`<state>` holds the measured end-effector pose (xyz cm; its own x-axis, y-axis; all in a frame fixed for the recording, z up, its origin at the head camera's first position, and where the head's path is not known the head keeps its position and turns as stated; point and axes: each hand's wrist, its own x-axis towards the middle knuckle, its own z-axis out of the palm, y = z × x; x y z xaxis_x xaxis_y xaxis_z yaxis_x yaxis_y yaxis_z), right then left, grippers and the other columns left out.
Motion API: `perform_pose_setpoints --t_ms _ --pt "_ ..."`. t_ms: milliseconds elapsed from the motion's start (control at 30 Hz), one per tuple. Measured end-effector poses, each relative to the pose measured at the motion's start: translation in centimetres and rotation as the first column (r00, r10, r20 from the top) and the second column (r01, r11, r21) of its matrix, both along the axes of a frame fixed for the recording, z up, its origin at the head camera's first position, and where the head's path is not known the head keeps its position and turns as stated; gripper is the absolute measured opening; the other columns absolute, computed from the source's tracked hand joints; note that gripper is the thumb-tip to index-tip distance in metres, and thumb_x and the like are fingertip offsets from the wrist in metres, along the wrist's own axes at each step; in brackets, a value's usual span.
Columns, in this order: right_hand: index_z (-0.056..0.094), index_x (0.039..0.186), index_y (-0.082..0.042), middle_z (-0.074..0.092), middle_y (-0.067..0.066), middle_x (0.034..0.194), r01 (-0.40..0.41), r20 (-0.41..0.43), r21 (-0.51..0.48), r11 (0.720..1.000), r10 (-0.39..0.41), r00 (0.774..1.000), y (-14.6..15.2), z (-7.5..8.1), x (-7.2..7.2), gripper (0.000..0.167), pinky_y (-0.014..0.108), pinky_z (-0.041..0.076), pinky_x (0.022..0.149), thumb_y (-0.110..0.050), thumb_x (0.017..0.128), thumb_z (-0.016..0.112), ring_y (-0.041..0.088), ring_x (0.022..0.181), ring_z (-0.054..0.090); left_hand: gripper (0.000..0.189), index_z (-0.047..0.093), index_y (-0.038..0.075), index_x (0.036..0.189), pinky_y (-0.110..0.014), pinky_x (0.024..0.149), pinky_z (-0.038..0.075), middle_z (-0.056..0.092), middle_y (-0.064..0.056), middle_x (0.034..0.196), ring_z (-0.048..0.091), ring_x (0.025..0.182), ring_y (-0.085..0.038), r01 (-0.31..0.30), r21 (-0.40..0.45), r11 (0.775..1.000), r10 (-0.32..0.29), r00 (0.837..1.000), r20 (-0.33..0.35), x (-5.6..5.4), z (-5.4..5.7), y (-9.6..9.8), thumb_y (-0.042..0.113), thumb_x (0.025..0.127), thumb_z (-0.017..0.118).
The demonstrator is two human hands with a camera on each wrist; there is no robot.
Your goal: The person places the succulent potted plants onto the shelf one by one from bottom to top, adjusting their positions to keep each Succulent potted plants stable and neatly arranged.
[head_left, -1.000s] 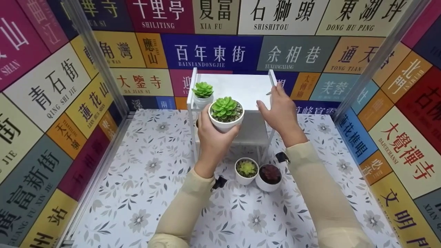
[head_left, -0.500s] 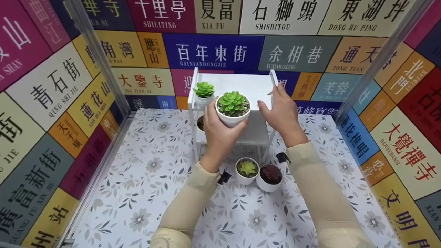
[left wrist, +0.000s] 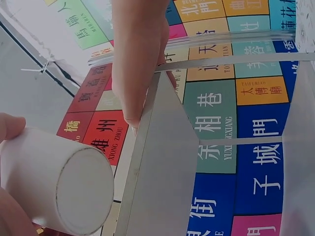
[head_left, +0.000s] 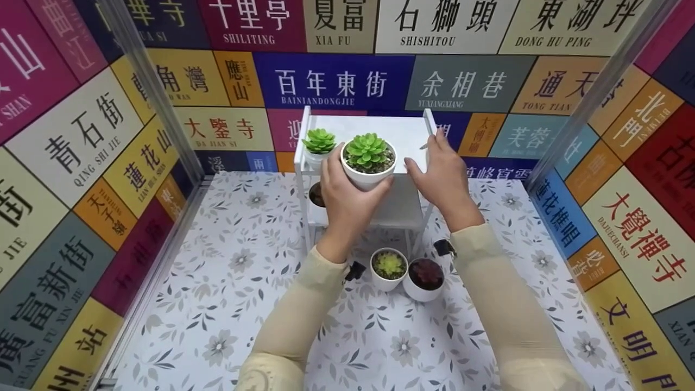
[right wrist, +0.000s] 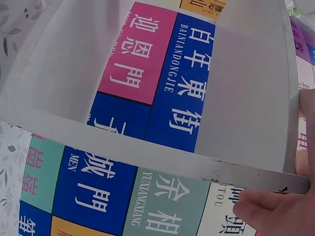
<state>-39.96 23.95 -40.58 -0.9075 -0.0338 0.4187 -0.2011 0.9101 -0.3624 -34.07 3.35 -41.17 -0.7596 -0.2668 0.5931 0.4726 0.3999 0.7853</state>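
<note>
My left hand [head_left: 350, 198] grips a potted succulent [head_left: 368, 155], bright green in a white pot, held in front of the top board of a white shelf rack [head_left: 404, 127]. In the left wrist view the pot [left wrist: 54, 182] is tipped so its round base shows, beside the rack's edge. My right hand [head_left: 445, 174] holds the rack's upper right corner, thumb at the front and fingers along the outer side. The right wrist view shows these fingers [right wrist: 263, 201] beside the white frame. Another green succulent [head_left: 320, 144] sits at the top board's left end.
On the lower board a dark potted plant [head_left: 316, 195] is partly hidden by my left hand. A yellow-green potted succulent [head_left: 389, 267] and a dark red one [head_left: 425, 278] stand side by side on the floral cloth [head_left: 244, 304]. Sign-printed walls [head_left: 336, 81] enclose the area.
My left hand has carried the potted succulent up and to the right, over the front of the top board. My right hand stays at the rack's corner.
</note>
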Motion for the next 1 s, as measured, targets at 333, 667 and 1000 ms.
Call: perform_pose_setpoints --t_ms 333,667,1000 --pt "0.036 0.161 0.006 0.027 0.024 0.173 0.008 0.016 0.009 1.000 -0.009 1.000 0.1 -0.1 -0.1 0.088 0.056 0.039 0.124 -0.056 0.102 0.058 0.046 0.152 0.042 0.109 0.046 0.003 0.153 -0.049 0.115 0.047 0.055 -0.016 0.146 0.055 0.133 -0.029 -0.029 -0.071 0.997 0.030 0.999 0.013 -1.0 -0.1 0.2 0.049 0.068 0.096" --pt "0.035 0.162 0.005 0.026 0.022 0.174 0.024 0.038 0.010 1.000 -0.025 0.999 0.1 0.0 -0.2 0.088 0.055 0.037 0.126 -0.056 0.103 0.057 0.045 0.153 0.041 0.111 0.046 0.002 0.155 -0.049 0.113 0.048 0.055 -0.016 0.142 0.054 0.131 -0.029 -0.046 -0.050 0.998 0.047 0.999 0.008 -1.3 0.6 0.4 0.050 0.069 0.097" --pt "0.033 0.163 0.005 0.025 0.021 0.175 0.029 0.046 0.031 0.999 -0.030 0.998 0.1 0.0 -0.3 0.089 0.055 0.036 0.127 -0.056 0.103 0.056 0.042 0.156 0.038 0.112 0.046 0.001 0.154 -0.047 0.113 0.049 0.056 -0.016 0.140 0.055 0.130 -0.030 -0.063 -0.087 0.994 0.063 0.998 0.003 -2.0 0.5 0.5 0.055 0.069 0.096"
